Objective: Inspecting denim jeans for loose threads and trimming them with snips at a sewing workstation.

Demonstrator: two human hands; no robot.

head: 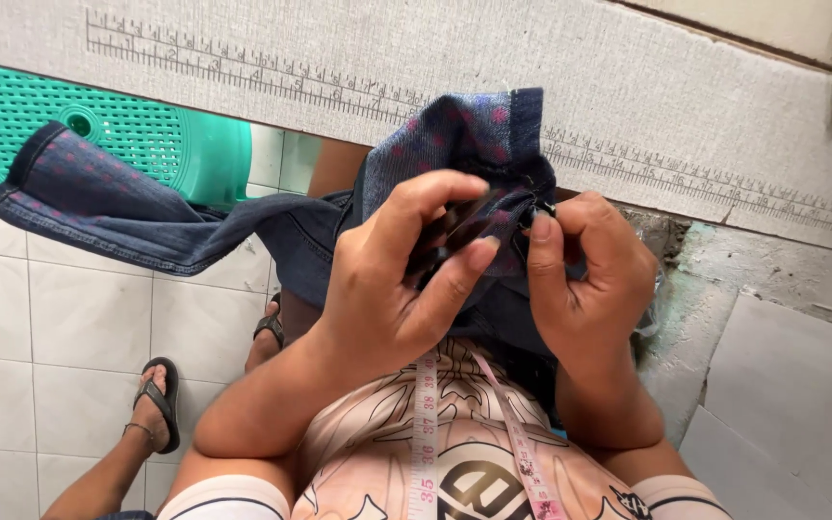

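A dark blue denim garment (146, 217) with faint red dots hangs in front of me, one end draped over a green plastic chair (137, 135). My left hand (402, 279) grips a bunched part of the denim together with a dark, narrow object that I cannot identify. My right hand (589, 279) pinches the cloth's edge right beside it, thumb and forefinger closed on a small dark piece. A pink measuring tape (426, 424) hangs round my neck over my printed shirt.
A grey worktable (628, 87) with a ruler scale marked along its edge runs across the top. White floor tiles (79, 327) lie below at left, where my sandalled foot (158, 400) stands. Rough concrete (705, 279) and a grey slab (801, 385) sit at right.
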